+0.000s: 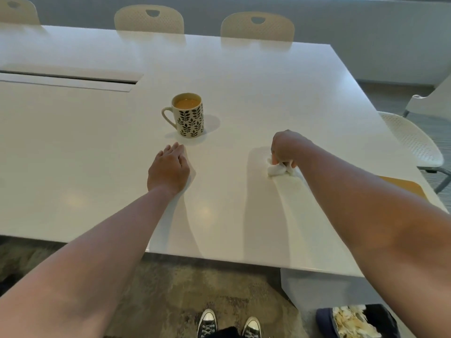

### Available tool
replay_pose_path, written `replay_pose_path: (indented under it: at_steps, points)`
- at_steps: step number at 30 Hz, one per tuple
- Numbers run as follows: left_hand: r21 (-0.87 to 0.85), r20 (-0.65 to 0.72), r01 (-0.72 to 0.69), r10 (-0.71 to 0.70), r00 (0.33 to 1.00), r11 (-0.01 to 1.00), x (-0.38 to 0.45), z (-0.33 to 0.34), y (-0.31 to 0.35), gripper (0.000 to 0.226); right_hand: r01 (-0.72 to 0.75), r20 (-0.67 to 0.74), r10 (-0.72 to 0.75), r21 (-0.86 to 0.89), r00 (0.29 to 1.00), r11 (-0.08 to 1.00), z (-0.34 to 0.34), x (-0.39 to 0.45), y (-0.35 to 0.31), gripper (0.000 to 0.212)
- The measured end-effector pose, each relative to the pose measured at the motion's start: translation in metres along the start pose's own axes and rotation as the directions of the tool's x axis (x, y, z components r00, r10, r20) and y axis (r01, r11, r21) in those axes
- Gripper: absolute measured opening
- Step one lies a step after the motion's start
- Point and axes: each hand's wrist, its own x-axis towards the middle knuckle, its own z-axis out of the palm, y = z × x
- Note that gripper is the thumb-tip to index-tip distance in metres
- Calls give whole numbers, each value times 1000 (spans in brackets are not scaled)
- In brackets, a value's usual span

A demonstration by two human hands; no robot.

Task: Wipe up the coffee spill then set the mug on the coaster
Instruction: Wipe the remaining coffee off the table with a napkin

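Note:
A cream mug [189, 115] with a dark leaf pattern stands upright on the white table [280, 93], filled with light brown coffee, its handle pointing left. My left hand [169, 170] lies flat on the table just in front of the mug, fingers straight, apart from it. My right hand [288, 148] grips a crumpled white tissue [278, 169] and presses it on the table to the right of the mug. A tan flat piece [402, 185], perhaps the coaster, shows at the table's right edge, partly hidden by my right forearm. No spill is visible.
Several cream chairs [257, 26] line the far side, and another chair [412, 140] stands at the right. A cable slot [70, 78] is set in the table at the left. A bin [353, 320] with crumpled tissues sits on the floor at lower right.

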Motion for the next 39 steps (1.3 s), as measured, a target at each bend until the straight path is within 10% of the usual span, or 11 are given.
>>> replay_pose_path:
  at_steps: [22, 30, 39]
  points:
    - [8, -1, 3, -3, 1000, 1000, 1, 2, -2, 49, -164, 418, 87, 154, 905, 974, 8, -26, -21, 13]
    - [2, -6, -7, 7, 1000, 1000, 2, 2, -3, 49, 98, -153, -59, 260, 986, 961, 19, -12, -59, 11]
    - [-4, -7, -3, 3, 1000, 1000, 3, 3, -5, 48, 206, -112, -188, 184, 976, 961, 7, 1, -49, 24]
